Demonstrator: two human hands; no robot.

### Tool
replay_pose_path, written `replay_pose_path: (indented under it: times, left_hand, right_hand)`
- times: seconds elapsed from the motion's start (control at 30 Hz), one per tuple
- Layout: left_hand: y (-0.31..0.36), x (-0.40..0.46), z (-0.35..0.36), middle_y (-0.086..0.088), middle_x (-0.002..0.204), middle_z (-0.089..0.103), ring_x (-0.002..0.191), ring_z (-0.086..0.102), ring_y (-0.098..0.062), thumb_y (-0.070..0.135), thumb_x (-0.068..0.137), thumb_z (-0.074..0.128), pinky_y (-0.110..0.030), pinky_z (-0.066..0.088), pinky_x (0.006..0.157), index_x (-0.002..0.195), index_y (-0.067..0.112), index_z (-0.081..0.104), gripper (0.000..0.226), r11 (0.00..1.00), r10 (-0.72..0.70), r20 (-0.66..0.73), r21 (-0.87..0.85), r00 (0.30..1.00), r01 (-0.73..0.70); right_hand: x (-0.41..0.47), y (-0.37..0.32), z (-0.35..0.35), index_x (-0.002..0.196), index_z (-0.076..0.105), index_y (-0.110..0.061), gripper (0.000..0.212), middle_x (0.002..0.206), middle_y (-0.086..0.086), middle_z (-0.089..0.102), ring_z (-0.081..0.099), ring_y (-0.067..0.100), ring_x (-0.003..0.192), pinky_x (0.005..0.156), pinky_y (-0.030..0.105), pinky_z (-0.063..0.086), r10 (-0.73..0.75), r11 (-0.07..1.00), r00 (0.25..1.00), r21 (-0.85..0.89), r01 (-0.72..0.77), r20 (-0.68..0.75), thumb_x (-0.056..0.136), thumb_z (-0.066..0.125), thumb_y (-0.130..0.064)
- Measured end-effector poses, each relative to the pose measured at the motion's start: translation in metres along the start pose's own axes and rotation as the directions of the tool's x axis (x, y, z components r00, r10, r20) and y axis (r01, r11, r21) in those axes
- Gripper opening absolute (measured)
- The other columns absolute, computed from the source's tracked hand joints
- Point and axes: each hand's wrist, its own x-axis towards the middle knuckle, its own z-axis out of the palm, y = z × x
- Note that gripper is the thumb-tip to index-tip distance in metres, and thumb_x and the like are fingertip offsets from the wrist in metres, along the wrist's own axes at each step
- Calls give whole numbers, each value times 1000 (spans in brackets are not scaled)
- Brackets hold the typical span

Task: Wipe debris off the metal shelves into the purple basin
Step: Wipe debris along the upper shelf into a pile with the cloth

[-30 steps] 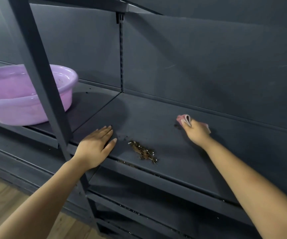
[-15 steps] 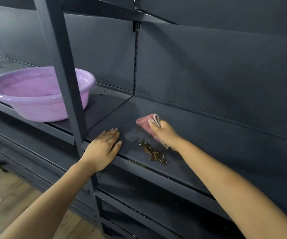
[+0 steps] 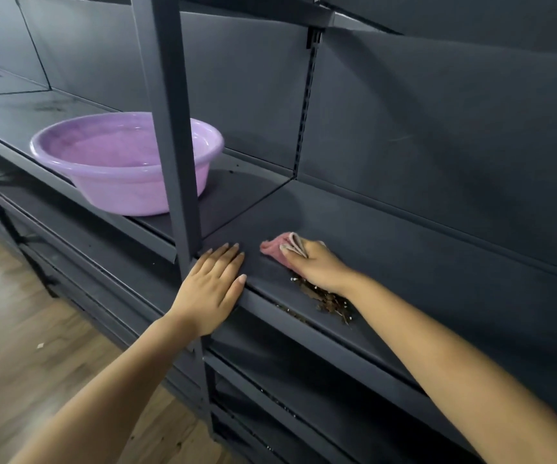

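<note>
A dark metal shelf (image 3: 387, 249) runs across the view. On its left section stands the purple basin (image 3: 116, 175), partly hidden by an upright post (image 3: 170, 128). My right hand (image 3: 317, 266) grips a folded pink cloth (image 3: 275, 248) and presses it on the shelf. A small heap of brown debris (image 3: 329, 301) lies just under and behind that wrist, near the front edge. My left hand (image 3: 212, 289) rests flat on the shelf's front edge beside the post, fingers straight, a short gap from the cloth.
A lower shelf (image 3: 304, 380) sits beneath, with specks along its front lip. The back panel (image 3: 438, 135) rises behind the shelf. Wooden floor (image 3: 19, 346) lies at the lower left. The post stands between my hands and the basin.
My right hand has swept the cloth leftward along the shelf, past the debris heap and close to my left hand. The left hand has stayed on the edge. The view has shifted right.
</note>
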Motion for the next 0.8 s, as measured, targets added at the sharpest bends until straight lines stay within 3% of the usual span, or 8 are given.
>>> replay_pose_path:
  times: [0.07,0.2,0.3,0.43,0.53,0.63,0.73,0.8]
  left_hand:
    - [1,-1,0,-15,132,57,125,51,-31,41,104,10,-28,9,113,126,-1,59,68,1000,4,-3,2,1000,-4]
    - [-7,-6,-2,-15,141,49,132,43,-32,45,104,8,-28,7,114,135,-1,51,69,999,32,-18,-13,999,-32]
    - [-20,-13,-3,-14,147,40,138,32,-28,48,103,6,-26,5,115,141,-2,39,71,999,5,-28,-46,1000,-6]
    - [-22,-19,4,-8,153,24,144,16,-21,55,100,2,-27,3,117,145,-1,23,75,993,-24,-20,-115,1000,22]
    - [-20,-19,9,-6,154,21,145,12,-18,55,100,3,-28,3,117,145,-1,23,75,990,-51,-16,-135,999,49]
    - [-20,-19,11,-7,154,21,145,11,-18,55,100,4,-29,3,118,146,0,28,76,987,-60,-5,-150,998,59]
    - [-19,-19,13,-6,156,18,146,10,-18,58,98,2,-30,2,118,147,1,24,78,985,-70,-6,-161,998,68]
    - [-19,-19,14,-3,156,14,147,6,-16,60,96,-1,-28,0,118,147,2,18,79,983,-76,-7,-165,997,74]
  right_hand:
    - [4,2,1,118,63,-27,33,120,-21,60,54,-2,114,106,21,33,-41,998,999,47,40,10,99,39,-41]
    - [9,0,-16,111,64,-13,28,118,-6,64,56,-2,111,100,12,36,-99,961,986,245,131,-136,102,38,-13]
    - [25,10,-29,112,63,-10,29,119,-5,63,56,7,115,105,23,37,-31,966,975,245,85,-218,101,37,-19]
    - [51,21,-26,120,60,-31,43,122,-3,62,52,22,121,104,30,32,151,988,978,40,-147,-147,95,34,-54]
    - [59,12,-15,128,56,-31,47,120,2,62,50,22,119,90,24,32,196,973,975,-101,-207,-105,95,34,-55]
    - [59,-2,-3,120,62,-30,43,114,-7,64,54,10,110,95,26,39,112,994,994,-5,-112,-8,92,40,-54]
    - [54,-2,6,109,67,-20,40,109,3,68,62,16,103,100,39,45,83,989,993,114,-92,83,90,48,-49]
    - [45,-4,5,100,68,-16,28,108,9,68,63,19,103,99,35,44,88,960,985,251,-123,148,92,53,-39]
